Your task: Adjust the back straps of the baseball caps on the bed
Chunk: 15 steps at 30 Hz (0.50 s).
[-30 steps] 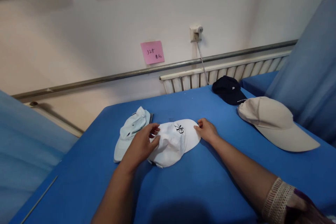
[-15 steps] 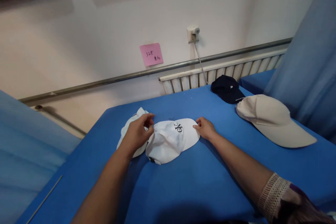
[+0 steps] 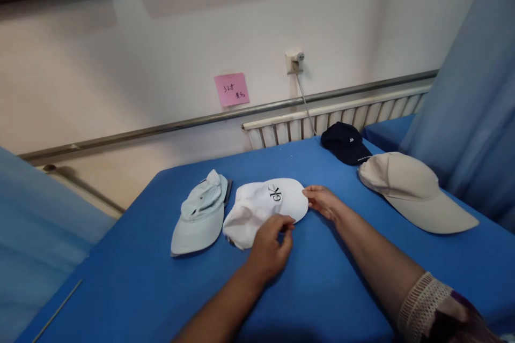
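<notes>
A white baseball cap (image 3: 257,201) with black letters lies on the blue table, its brim pointing right. At the brim's right edge, my right hand (image 3: 324,201) pinches the cap between thumb and fingers. My left hand (image 3: 273,244) is over the near side of the same cap, fingers loosely bent with a gap to the thumb, and nothing shows in it. It hides the cap's lower edge. Left of them rests a pale blue cap (image 3: 199,214), brim toward me, with a darker grey edge showing beneath it.
At the right lie a large beige cap (image 3: 410,187) and a navy cap (image 3: 344,142). Behind the blue table (image 3: 132,257) are a radiator (image 3: 289,126) and a metal rail (image 3: 169,126). Blue curtains (image 3: 462,102) hang at both sides. A cord runs down from a wall socket (image 3: 294,62).
My left hand has moved right, from between the two caps to the white cap's near side, uncovering the pale blue cap. My right hand stays at the brim.
</notes>
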Available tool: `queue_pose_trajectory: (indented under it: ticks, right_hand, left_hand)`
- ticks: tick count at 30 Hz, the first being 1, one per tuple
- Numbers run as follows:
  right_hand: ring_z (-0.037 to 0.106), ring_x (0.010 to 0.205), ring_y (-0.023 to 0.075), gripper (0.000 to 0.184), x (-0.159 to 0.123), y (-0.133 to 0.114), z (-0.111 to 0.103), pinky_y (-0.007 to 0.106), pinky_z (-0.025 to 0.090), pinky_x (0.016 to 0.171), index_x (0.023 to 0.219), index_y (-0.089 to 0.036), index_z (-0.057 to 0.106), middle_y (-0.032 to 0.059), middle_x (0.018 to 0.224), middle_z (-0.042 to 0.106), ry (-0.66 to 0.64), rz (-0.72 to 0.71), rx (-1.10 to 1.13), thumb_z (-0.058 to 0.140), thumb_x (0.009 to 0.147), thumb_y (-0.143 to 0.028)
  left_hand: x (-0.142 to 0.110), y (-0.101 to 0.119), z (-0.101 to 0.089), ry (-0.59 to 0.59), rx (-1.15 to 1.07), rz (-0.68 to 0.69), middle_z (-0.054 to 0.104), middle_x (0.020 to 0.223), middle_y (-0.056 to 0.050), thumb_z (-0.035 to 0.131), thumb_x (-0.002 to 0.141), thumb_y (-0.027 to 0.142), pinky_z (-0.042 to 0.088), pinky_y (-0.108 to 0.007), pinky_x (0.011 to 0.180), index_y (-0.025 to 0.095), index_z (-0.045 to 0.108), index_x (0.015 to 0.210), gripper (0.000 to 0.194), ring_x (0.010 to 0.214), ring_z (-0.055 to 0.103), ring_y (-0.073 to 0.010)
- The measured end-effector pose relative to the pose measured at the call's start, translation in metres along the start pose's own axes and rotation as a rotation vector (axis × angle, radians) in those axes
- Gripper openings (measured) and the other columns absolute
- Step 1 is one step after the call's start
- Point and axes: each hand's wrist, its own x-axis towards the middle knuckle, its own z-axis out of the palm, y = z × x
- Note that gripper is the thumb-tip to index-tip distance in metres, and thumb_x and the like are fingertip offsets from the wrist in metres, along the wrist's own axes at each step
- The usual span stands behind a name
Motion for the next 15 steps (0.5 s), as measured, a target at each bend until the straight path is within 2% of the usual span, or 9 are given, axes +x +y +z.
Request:
queue_pose_trajectory:
  ticks: [2, 5, 9, 12, 15]
  right_hand:
    - [0.061, 0.058, 0.0101, 0.009, 0.01, -0.003, -0.004, 0.018, 0.049, 0.05, 0.074, -0.016, 0.061, 0.0017, 0.067, 0.065, 0.079, -0.057, 0.112, 0.07, 0.076, -0.017]
    - [0.06, 0.059, 0.0081, 0.015, 0.031, -0.014, -0.01, 0.016, 0.052, 0.054, 0.076, -0.018, 0.056, -0.0023, 0.067, 0.063, 0.22, -0.147, 0.262, 0.071, 0.076, -0.016]
    - [0.057, 0.056, 0.0053, 0.023, 0.065, -0.03, -0.018, 0.016, 0.057, 0.061, 0.071, -0.019, 0.05, -0.0061, 0.063, 0.058, 0.386, -0.199, 0.383, 0.071, 0.076, -0.01]
    - [0.055, 0.053, 0.0051, 0.028, 0.087, -0.036, -0.019, 0.018, 0.059, 0.06, 0.069, -0.019, 0.046, -0.0075, 0.061, 0.054, 0.491, -0.207, 0.422, 0.071, 0.074, -0.006]
    - [0.055, 0.052, 0.0064, 0.025, 0.101, -0.035, -0.02, 0.021, 0.06, 0.059, 0.072, -0.019, 0.047, -0.0077, 0.06, 0.053, 0.555, -0.207, 0.435, 0.066, 0.074, -0.003]
  left_hand:
    - [-0.005, -0.015, 0.022, -0.092, -0.012, -0.022, 0.068, 0.089, -0.005, 0.048, 0.082, 0.01, 0.05, -0.03, 0.079, 0.019, 0.063, 0.099, 0.024, 0.084, 0.063, -0.0168]
    - [-0.004, -0.041, 0.038, -0.172, -0.035, -0.123, 0.068, 0.088, -0.004, 0.047, 0.08, 0.008, 0.049, -0.03, 0.078, 0.018, 0.064, 0.097, 0.026, 0.083, 0.063, -0.0166]
    - [0.001, -0.059, 0.039, -0.163, -0.126, -0.274, 0.069, 0.091, -0.004, 0.046, 0.078, 0.007, 0.048, -0.027, 0.073, 0.017, 0.063, 0.101, 0.03, 0.079, 0.062, -0.0146]
    - [0.002, -0.061, 0.038, -0.183, -0.166, -0.303, 0.068, 0.09, -0.003, 0.046, 0.077, 0.007, 0.048, -0.026, 0.074, 0.018, 0.064, 0.1, 0.031, 0.08, 0.062, -0.0138]
    - [0.002, -0.061, 0.037, -0.202, -0.187, -0.324, 0.068, 0.09, -0.003, 0.046, 0.077, 0.007, 0.047, -0.025, 0.074, 0.017, 0.064, 0.1, 0.031, 0.08, 0.061, -0.0134]
